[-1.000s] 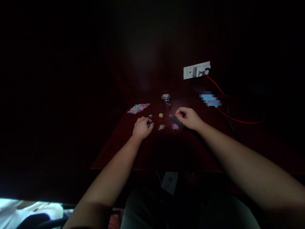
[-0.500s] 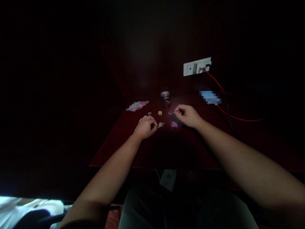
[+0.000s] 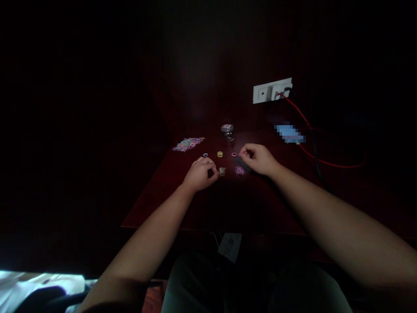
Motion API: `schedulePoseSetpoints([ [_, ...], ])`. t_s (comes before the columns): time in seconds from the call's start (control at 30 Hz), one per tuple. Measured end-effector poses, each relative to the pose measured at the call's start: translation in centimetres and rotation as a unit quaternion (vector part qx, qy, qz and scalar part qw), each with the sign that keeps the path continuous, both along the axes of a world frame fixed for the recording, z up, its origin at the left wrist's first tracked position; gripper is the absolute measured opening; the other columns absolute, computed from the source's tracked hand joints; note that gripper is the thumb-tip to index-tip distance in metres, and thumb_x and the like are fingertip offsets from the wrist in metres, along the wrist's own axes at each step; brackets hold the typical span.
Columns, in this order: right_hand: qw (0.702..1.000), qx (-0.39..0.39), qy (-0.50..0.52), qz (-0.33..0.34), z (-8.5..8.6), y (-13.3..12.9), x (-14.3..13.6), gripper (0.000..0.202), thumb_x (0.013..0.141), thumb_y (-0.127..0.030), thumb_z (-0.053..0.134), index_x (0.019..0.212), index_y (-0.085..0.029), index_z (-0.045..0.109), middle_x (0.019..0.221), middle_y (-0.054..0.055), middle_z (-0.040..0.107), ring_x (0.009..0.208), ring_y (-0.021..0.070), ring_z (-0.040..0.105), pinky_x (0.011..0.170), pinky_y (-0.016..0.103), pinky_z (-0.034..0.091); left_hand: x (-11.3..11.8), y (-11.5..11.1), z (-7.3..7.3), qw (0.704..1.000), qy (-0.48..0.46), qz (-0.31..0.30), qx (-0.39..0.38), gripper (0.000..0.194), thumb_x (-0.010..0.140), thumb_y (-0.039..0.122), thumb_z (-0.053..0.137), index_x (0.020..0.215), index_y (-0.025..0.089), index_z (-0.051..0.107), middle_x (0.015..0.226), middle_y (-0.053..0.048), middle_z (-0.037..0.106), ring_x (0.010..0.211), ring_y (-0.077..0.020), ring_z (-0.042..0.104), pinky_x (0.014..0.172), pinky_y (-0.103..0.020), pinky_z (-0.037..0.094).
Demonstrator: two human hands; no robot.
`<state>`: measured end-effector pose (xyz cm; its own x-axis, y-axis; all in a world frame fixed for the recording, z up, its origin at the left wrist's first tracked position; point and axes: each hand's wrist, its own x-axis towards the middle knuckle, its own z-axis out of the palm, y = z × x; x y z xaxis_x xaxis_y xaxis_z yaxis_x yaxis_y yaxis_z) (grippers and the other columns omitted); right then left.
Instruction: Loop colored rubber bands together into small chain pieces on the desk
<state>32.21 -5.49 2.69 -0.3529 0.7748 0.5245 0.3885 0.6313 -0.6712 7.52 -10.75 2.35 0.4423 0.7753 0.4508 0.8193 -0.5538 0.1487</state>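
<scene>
My left hand point(image 3: 202, 174) rests on the dark red table, fingers curled and pinched at the left edge of a small pile of yellowish bands point(image 3: 222, 171); what it holds is too small to name. My right hand point(image 3: 257, 158) has thumb and forefinger together beside a pink ring point(image 3: 234, 154), and anything between them is too small to make out. A purple pile of bands point(image 3: 239, 171) lies below it. Yellow rings point(image 3: 220, 154) and a blue ring point(image 3: 205, 155) sit in a row with the pink one.
A mixed heap of coloured bands point(image 3: 188, 144) lies at the back left. Behind the rings stands a clear lidded jar point(image 3: 227, 132). A blurred blue object point(image 3: 289, 132) with a red cable point(image 3: 312, 157) is at right, below a wall socket point(image 3: 262, 94).
My left hand has moved slightly right, its fingertips closer against the yellowish pile. My right hand keeps nearly the same pose. The whole view has shifted a little.
</scene>
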Motion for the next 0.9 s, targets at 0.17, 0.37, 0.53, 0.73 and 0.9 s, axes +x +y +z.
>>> schedulePoseSetpoints([
  [0.17,1.000,-0.004,0.003,0.004,0.07,0.01,-0.01,0.018,0.079,-0.032,0.057,0.074,-0.015,0.060,0.061,0.000,0.053,0.054,0.0110,0.046,0.051,0.024,0.035,0.26,-0.24,0.07,1.000,0.005,-0.009,0.005,0.015,0.076,0.036,0.068,0.071,0.022,0.068,0.088,-0.002,0.062,0.088,-0.0200,0.055,0.084,-0.039,0.045],
  [0.37,1.000,0.003,-0.001,0.005,-0.01,0.14,0.02,0.018,0.079,-0.032,0.057,0.075,-0.015,0.061,0.063,0.001,0.055,0.055,0.0114,0.047,0.053,0.024,0.036,0.09,-0.02,0.02,0.999,0.008,-0.033,0.006,0.010,0.077,0.030,0.067,0.071,0.022,0.070,0.089,-0.002,0.065,0.085,-0.0184,0.056,0.081,-0.037,0.046],
  [0.53,1.000,0.009,0.004,0.002,-0.01,0.09,-0.02,0.017,0.079,-0.031,0.057,0.075,-0.015,0.061,0.062,0.001,0.055,0.055,0.0109,0.047,0.052,0.024,0.035,-0.03,-0.04,0.08,0.997,-0.018,-0.070,0.015,0.011,0.078,0.026,0.065,0.069,0.021,0.068,0.089,-0.002,0.065,0.083,-0.0163,0.056,0.079,-0.034,0.046],
  [0.73,1.000,0.008,0.012,0.008,0.08,-0.04,-0.05,0.017,0.079,-0.031,0.057,0.074,-0.015,0.061,0.062,0.001,0.055,0.054,0.0110,0.047,0.052,0.024,0.035,0.10,0.20,-0.12,0.995,-0.065,0.017,0.067,0.015,0.080,0.029,0.063,0.069,0.020,0.066,0.090,-0.003,0.065,0.087,-0.0178,0.056,0.086,-0.036,0.045],
  [0.9,1.000,-0.004,0.000,-0.001,0.25,-0.16,-0.05,0.018,0.078,-0.032,0.057,0.075,-0.015,0.062,0.062,0.001,0.056,0.055,0.0113,0.047,0.052,0.024,0.035,0.36,0.55,-0.36,0.999,-0.023,0.035,0.025,0.017,0.079,0.033,0.064,0.067,0.020,0.066,0.088,-0.004,0.065,0.087,-0.0199,0.057,0.084,-0.038,0.046],
])
